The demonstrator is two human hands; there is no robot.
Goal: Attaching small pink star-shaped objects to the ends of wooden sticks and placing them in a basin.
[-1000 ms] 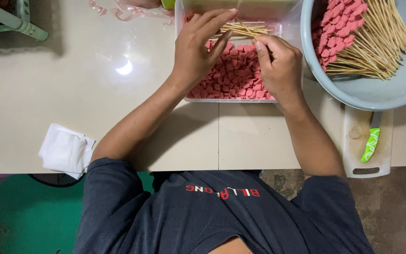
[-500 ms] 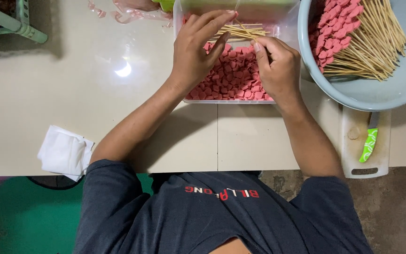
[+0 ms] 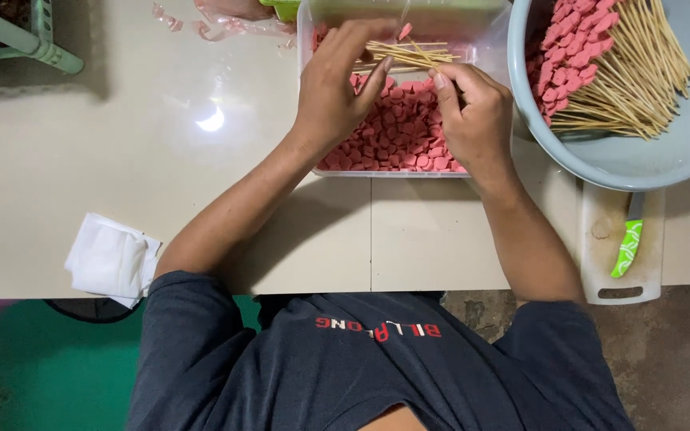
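A clear plastic tub (image 3: pixel 385 172) at the far side of the white table holds several pink round pieces (image 3: pixel 397 132). Over it, my left hand (image 3: pixel 335 88) holds a bundle of thin wooden skewers (image 3: pixel 409 54), fingers curled across them. My right hand (image 3: pixel 473 112) pinches the near end of the skewers between thumb and fingers. One pink piece (image 3: pixel 403 32) sits at the bundle's far side. To the right, a grey-blue basin (image 3: pixel 664 164) holds several skewers threaded with pink pieces (image 3: pixel 576 56).
A white cutting board (image 3: pixel 600 263) with a green-handled knife (image 3: pixel 626 247) lies under the basin at the table's near edge. A folded white cloth (image 3: pixel 109 259) sits at the near left. A green basket (image 3: pixel 37 40) and crumpled plastic wrap (image 3: pixel 225 20) are at the far left.
My left fingers have stretched further over the skewer bundle, and my right hand has shifted a little along the skewer ends. Tub and basin stay put.
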